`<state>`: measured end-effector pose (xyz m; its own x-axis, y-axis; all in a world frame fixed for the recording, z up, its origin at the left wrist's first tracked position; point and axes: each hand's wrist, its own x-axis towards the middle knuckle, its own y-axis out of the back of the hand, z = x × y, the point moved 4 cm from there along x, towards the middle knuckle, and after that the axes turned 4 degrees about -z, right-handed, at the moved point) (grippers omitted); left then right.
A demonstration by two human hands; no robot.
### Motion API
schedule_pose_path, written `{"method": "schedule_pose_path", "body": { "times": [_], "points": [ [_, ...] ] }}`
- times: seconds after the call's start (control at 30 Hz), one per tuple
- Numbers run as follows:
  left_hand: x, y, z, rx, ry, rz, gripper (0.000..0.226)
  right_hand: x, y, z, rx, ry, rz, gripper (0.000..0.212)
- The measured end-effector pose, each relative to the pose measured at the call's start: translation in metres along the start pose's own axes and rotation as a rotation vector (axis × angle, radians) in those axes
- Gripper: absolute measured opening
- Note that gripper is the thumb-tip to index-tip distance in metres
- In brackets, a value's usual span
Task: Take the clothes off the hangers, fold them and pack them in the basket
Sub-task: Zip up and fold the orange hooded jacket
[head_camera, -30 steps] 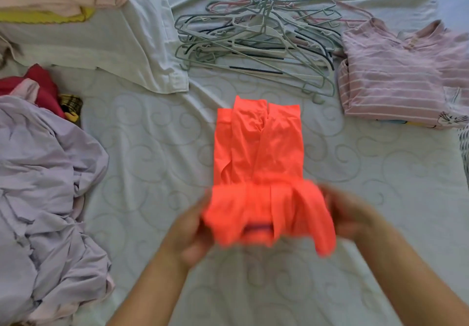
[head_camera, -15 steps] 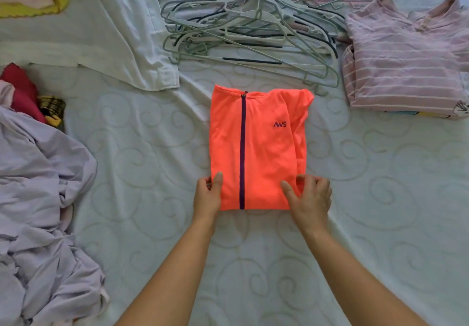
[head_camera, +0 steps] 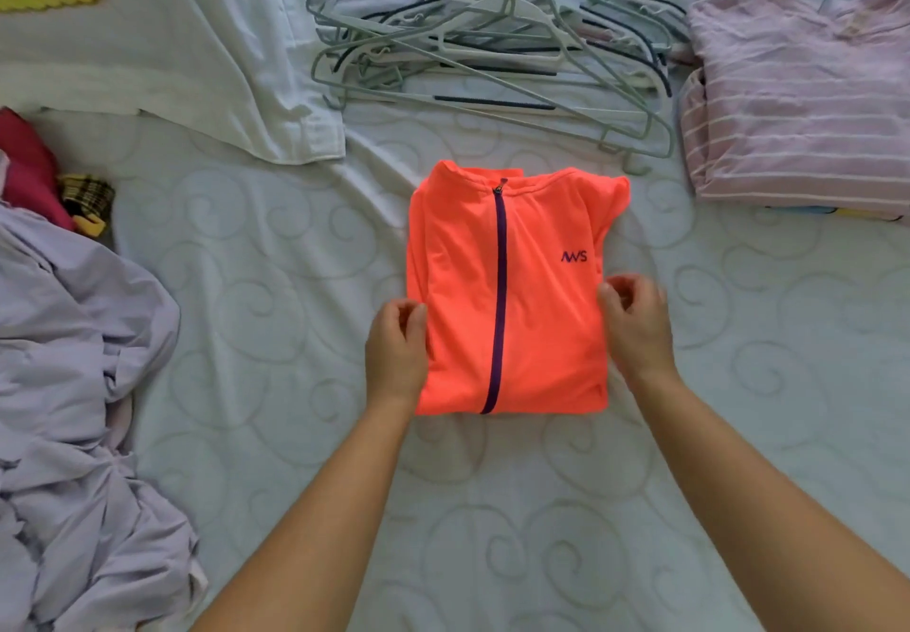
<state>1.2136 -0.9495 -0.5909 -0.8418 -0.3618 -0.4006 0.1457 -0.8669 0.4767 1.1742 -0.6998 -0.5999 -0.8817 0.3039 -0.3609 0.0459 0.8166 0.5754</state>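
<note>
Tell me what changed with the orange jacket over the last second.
The orange jacket went from lifted mid-fold to lying flat, folded, zip side up. The left hand and right hand slid from its near edge to its two sides, fingers curled at the edges. The hangers, striped top and lilac heap stayed put.

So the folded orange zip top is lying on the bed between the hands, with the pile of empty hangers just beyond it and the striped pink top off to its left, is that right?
Not quite: the head view shows the striped pink top to the right of the orange zip top, not the left. The rest holds: it lies folded on the bed between the left hand and right hand, hangers beyond.
</note>
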Motion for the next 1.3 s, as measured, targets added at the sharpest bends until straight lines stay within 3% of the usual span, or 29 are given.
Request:
{"method": "schedule_pose_path", "body": {
  "times": [0.1, 0.17, 0.23, 0.27, 0.33, 0.4, 0.43, 0.5, 0.6, 0.67, 0.8, 0.93, 1.03, 1.13, 1.3],
  "points": [
    [0.046, -0.002, 0.021, -0.076, 0.001, -0.026, 0.018, 0.046, -0.012, -0.029, 0.012, 0.007, -0.013, 0.043],
    [0.076, -0.011, 0.027, -0.181, 0.068, -0.057, 0.031, 0.069, -0.022, -0.034, -0.031, -0.047, -0.049, 0.046],
    [0.096, -0.022, 0.025, -0.237, 0.140, -0.121, 0.038, 0.080, -0.024, -0.039, -0.127, -0.023, -0.063, 0.026],
    [0.099, -0.025, 0.028, -0.298, 0.143, -0.146, 0.029, 0.083, -0.023, -0.042, -0.137, 0.033, -0.044, 0.021],
    [0.103, -0.022, 0.039, -0.432, 0.081, -0.136, 0.010, 0.084, -0.019, -0.049, 0.034, 0.144, -0.054, 0.021],
    [0.105, -0.010, 0.047, -0.448, -0.058, -0.027, 0.022, 0.081, -0.017, -0.056, 0.335, 0.154, -0.171, 0.016],
    [0.104, -0.004, 0.050, -0.443, -0.116, 0.018, 0.023, 0.083, -0.018, -0.053, 0.406, 0.117, -0.221, 0.014],
    [0.103, 0.001, 0.049, -0.393, -0.157, 0.025, 0.019, 0.093, -0.020, -0.047, 0.257, 0.037, -0.204, 0.016],
    [0.097, -0.004, 0.027, -0.137, -0.068, 0.026, 0.034, 0.097, -0.015, -0.033, -0.076, -0.050, 0.033, 0.032],
    [0.073, -0.007, 0.011, -0.049, 0.057, 0.054, 0.041, 0.077, -0.019, -0.030, -0.073, -0.078, 0.063, 0.038],
    [0.016, -0.021, -0.011, 0.068, 0.224, -0.044, 0.038, 0.014, -0.033, -0.017, 0.014, -0.147, -0.055, 0.051],
    [0.002, -0.025, -0.011, -0.242, 0.316, -0.091, 0.026, -0.006, -0.032, -0.003, 0.045, -0.272, -0.212, 0.041],
    [-0.009, -0.023, -0.001, -0.585, 0.494, -0.165, 0.039, -0.014, -0.024, -0.002, 0.363, -0.421, -0.369, 0.018],
    [-0.029, -0.016, 0.021, -0.880, 0.662, -0.272, 0.050, -0.031, -0.011, -0.007, 0.635, -0.539, -0.493, 0.012],
    [-0.067, -0.008, 0.060, -0.918, 0.653, -0.355, 0.044, -0.062, 0.026, -0.019, 0.873, -0.596, -0.557, 0.017]
  ]
}}
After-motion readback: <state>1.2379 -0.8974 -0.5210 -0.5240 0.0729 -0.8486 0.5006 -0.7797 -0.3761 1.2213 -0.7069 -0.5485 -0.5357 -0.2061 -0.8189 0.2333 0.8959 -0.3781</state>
